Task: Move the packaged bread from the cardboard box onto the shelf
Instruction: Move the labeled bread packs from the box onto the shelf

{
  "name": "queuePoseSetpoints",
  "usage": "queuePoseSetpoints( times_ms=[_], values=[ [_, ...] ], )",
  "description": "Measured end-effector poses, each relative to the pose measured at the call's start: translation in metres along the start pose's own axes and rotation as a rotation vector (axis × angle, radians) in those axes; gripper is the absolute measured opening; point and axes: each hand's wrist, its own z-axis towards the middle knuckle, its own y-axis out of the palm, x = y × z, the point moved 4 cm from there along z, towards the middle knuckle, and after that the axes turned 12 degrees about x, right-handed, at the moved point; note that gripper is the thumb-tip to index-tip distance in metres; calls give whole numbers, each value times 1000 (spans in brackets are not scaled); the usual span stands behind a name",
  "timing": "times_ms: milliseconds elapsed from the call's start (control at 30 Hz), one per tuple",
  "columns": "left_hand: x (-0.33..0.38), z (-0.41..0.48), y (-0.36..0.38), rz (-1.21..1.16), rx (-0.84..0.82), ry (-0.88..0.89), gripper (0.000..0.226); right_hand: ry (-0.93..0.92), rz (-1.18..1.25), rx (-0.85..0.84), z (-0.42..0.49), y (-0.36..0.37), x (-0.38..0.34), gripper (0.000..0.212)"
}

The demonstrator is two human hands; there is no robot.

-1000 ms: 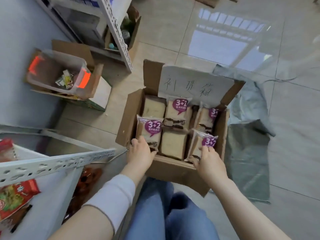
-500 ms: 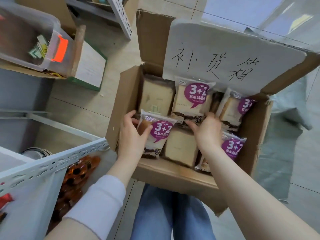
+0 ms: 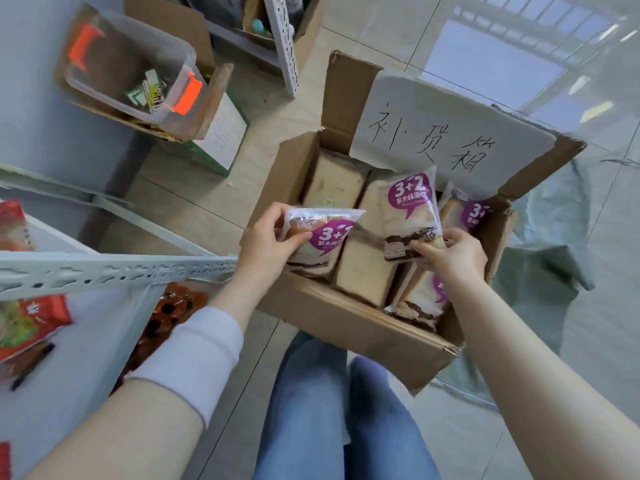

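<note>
**Hands**
- Left hand (image 3: pixel 266 244): the fingers are curled over the top left edge of one pack and the thumb is pressed on its front face.
- Right hand (image 3: pixel 453 254): the fingertips pinch the lower end of a second pack at its dark printed band.

**Bread**
- Left pack (image 3: pixel 325 233): lifted and tilted over the near left part of the box (image 3: pixel 346 323).
- Right pack (image 3: pixel 410 209): upright and raised over the middle of the box. Its lower edge is hidden by the hand, so I cannot tell whether it is clear of the packs beneath.
- Other packs (image 3: pixel 363 271): they lie inside the box, some flat and some on edge. The count is uncertain.
- The box sits on the floor with its flaps open. The far flap carries a handwritten sign (image 3: pixel 433 133).

**Shelf**
- Shelf (image 3: pixel 104 271): near left, with a white perforated rail along its edge. Red bags (image 3: pixel 31 320) lie on it, and no bread is seen there.

**Handling, as judged**
- The packs appear light, since each hangs from one hand by an edge.
- The wrapper is glossy film and is likely slippery.
- The contents are soft sliced bread, liable to crush under a hard squeeze.
- A pinch on the sealed end spares the bread, but the pack may swing.
- A hold across the flat faces, thumb against fingers with light pressure, would be steadier.
- The main risk is the right pack sliding out of the fingertip pinch on the way to the shelf
</note>
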Motion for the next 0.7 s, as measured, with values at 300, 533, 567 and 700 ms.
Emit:
queuePoseSetpoints(
  times_ms=[300, 533, 567, 700],
  values=[
    [64, -154, -183, -309, 464, -88, 25, -238, 161, -278, -164, -109, 5, 32],
    [115, -293, -385, -409, 709, -33, 12, -465, 173, -504, -340, -152, -33, 24],
    [118, -309, -414, -423, 739, -19, 10, -494, 177, -540, -365, -150, -41, 23],
    [112, -359, -519, -474, 889, 32, 13, -554, 238, -738, -459, -122, -86, 22]
  ],
)
